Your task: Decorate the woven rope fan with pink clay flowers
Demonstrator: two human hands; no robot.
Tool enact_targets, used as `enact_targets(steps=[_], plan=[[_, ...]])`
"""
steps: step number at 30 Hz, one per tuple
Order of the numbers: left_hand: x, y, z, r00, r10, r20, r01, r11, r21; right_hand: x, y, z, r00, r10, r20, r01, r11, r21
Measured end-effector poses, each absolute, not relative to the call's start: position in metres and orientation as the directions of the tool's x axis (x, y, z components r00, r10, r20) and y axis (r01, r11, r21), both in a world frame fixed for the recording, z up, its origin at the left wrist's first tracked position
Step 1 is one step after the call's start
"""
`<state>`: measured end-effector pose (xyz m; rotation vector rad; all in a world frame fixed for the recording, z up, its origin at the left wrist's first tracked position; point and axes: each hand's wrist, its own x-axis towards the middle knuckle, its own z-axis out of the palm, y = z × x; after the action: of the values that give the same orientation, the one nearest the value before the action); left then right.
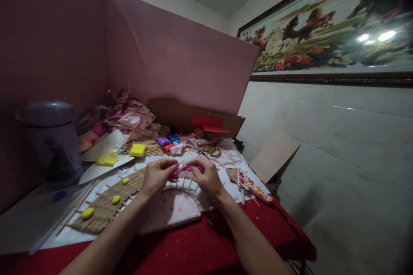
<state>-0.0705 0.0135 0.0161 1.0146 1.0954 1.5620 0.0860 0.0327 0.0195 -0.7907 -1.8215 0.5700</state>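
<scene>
My left hand (158,175) and my right hand (206,175) meet over the middle of the table, fingers pinched on a small clear packet of pink clay (183,169). Below them lies a fan-shaped piece (174,208) with a pale speckled centre and wooden sticks fanning out. Its left part is woven with jute twine (106,206) and carries three yellow clay lumps (87,212).
A red cloth (193,249) covers the table front. Yellow, purple and blue clay packets (163,141), paper plates (106,145), twine, a cardboard box (193,116) and pink fabric crowd the back. A grey lidded pot (51,137) stands left. A patterned glue gun (254,188) lies right.
</scene>
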Motion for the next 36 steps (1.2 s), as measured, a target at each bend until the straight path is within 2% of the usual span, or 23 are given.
enact_targets(steps=[3, 11, 17, 20, 23, 26, 27, 29, 31, 36], plan=[[-0.07, 0.015, 0.012, -0.198, 0.969, 0.145, -0.196, -0.184, 0.963, 0.084, 0.03, 0.018, -0.325, 0.673, 0.665, 0.354, 0.738, -0.574], [-0.071, 0.017, 0.006, -0.193, 0.956, 0.223, -0.104, -0.246, 0.964, 0.082, 0.027, 0.013, -0.359, 0.729, 0.583, 0.506, 0.677, -0.535], [-0.071, 0.017, 0.006, -0.105, 0.967, 0.233, -0.094, -0.243, 0.966, 0.081, 0.027, 0.01, -0.421, 0.686, 0.594, 0.478, 0.724, -0.497], [-0.07, 0.018, 0.006, -0.093, 0.974, 0.209, -0.109, -0.218, 0.97, 0.08, 0.028, 0.01, -0.439, 0.663, 0.607, 0.402, 0.749, -0.527], [-0.07, 0.018, 0.009, -0.15, 0.973, 0.175, -0.166, -0.199, 0.966, 0.082, 0.03, 0.014, -0.345, 0.729, 0.591, 0.221, 0.675, -0.704], [-0.073, 0.016, 0.013, -0.241, 0.964, 0.114, -0.231, -0.171, 0.958, 0.089, 0.033, 0.023, -0.2, 0.887, 0.417, -0.143, 0.395, -0.908], [-0.074, 0.015, 0.014, -0.263, 0.96, 0.093, -0.245, -0.16, 0.956, 0.092, 0.033, 0.026, -0.169, 0.92, 0.354, -0.289, 0.297, -0.91], [-0.076, 0.014, 0.016, -0.282, 0.957, 0.073, -0.272, -0.152, 0.95, 0.096, 0.034, 0.031, -0.143, 0.937, 0.318, -0.48, 0.215, -0.85], [-0.077, 0.014, 0.017, -0.279, 0.958, 0.064, -0.296, -0.149, 0.943, 0.097, 0.035, 0.033, -0.125, 0.946, 0.299, -0.512, 0.197, -0.836], [-0.073, 0.014, 0.018, -0.247, 0.965, 0.086, -0.303, -0.161, 0.939, 0.088, 0.034, 0.025, -0.255, 0.922, 0.291, -0.299, 0.211, -0.931]])
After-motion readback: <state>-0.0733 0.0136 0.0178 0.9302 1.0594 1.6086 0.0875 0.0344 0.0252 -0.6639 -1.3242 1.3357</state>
